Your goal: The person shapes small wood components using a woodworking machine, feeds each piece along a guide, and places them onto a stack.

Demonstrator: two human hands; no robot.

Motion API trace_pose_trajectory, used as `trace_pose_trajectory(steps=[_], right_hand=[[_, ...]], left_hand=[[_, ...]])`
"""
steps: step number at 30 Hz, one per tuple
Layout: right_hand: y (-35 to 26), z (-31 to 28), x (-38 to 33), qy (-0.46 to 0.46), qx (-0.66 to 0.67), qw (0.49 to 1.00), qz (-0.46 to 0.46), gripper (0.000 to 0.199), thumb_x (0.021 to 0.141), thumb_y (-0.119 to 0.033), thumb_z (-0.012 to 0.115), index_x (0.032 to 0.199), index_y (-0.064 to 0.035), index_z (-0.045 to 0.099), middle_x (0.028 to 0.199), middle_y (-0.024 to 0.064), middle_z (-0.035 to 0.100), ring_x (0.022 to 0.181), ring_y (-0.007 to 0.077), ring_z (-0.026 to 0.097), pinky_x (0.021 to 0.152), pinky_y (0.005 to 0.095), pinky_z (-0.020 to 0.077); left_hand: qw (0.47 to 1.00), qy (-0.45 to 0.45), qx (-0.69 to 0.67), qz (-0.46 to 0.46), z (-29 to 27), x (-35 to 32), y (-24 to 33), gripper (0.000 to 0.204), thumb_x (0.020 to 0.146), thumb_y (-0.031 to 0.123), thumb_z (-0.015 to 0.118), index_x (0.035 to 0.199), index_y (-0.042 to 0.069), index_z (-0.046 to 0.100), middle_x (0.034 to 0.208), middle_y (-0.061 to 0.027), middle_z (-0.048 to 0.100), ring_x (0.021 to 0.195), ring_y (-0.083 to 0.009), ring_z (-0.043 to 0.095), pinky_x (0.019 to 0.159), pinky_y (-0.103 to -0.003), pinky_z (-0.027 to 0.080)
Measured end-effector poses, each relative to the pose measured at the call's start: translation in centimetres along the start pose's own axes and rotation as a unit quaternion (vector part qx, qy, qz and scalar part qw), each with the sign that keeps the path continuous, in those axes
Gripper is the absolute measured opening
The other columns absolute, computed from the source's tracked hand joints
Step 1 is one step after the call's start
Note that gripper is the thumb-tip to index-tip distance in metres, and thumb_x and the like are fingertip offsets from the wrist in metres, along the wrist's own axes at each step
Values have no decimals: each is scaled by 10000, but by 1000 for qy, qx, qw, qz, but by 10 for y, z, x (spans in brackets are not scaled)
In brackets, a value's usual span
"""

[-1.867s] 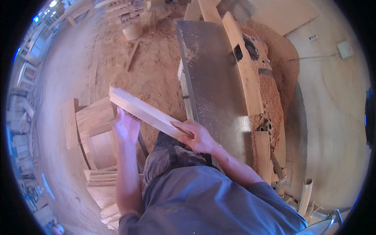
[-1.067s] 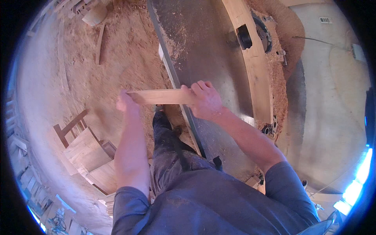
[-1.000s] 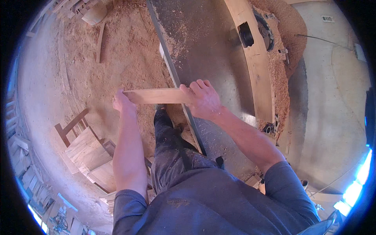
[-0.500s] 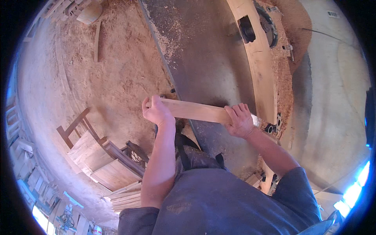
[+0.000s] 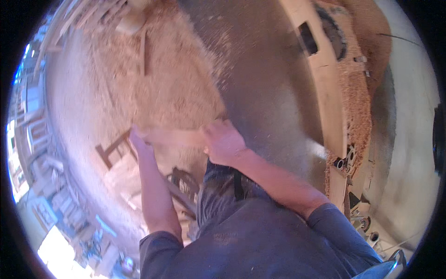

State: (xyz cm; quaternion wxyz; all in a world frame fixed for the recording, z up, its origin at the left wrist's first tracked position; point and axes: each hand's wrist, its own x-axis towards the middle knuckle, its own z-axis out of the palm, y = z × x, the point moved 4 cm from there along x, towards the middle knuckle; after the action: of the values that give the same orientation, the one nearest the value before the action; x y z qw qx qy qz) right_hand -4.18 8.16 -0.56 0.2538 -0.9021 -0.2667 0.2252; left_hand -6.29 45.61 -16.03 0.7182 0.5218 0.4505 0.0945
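Note:
I hold a short pale wooden board level in front of me, one hand at each end. My left hand grips its left end over the sawdust-covered floor. My right hand is closed around its right end, at the near left edge of the grey metal machine table. The picture is blurred by motion, so the board's edges are soft.
A long wooden fence runs along the machine table's right side, with sawdust heaped beyond it. Sawdust covers the floor to the left. A stack of wooden pieces lies low left, near my legs. Concrete floor lies at the right.
The board, held in both hands, has swung back left off the machine table toward the sawdust floor. The view has shifted and blurred.

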Motion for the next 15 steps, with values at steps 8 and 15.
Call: trace_pose_trajectory(steps=[8, 15], right_hand=[[1, -8, -39, -78, 763, 604, 217, 618, 916, -427, 735, 1308, 30, 595, 1027, 149, 710, 890, 261, 715, 771, 354, 595], [17, 5, -97, -129, 886, 428, 122, 600, 963, -451, 646, 1350, 1, 564, 1070, 189, 713, 874, 288, 740, 746, 400, 627]], left_hand=[[920, -200, -292, -172, 139, -194, 43, 898, 996, 722, 411, 1476, -36, 437, 1334, -212, 626, 1248, -359, 594, 1128, -517, 401], [862, -369, -286, -198, 186, -270, 38, 857, 990, 699, 451, 1433, -33, 492, 1379, -220, 612, 1287, -398, 587, 1107, -549, 446]])
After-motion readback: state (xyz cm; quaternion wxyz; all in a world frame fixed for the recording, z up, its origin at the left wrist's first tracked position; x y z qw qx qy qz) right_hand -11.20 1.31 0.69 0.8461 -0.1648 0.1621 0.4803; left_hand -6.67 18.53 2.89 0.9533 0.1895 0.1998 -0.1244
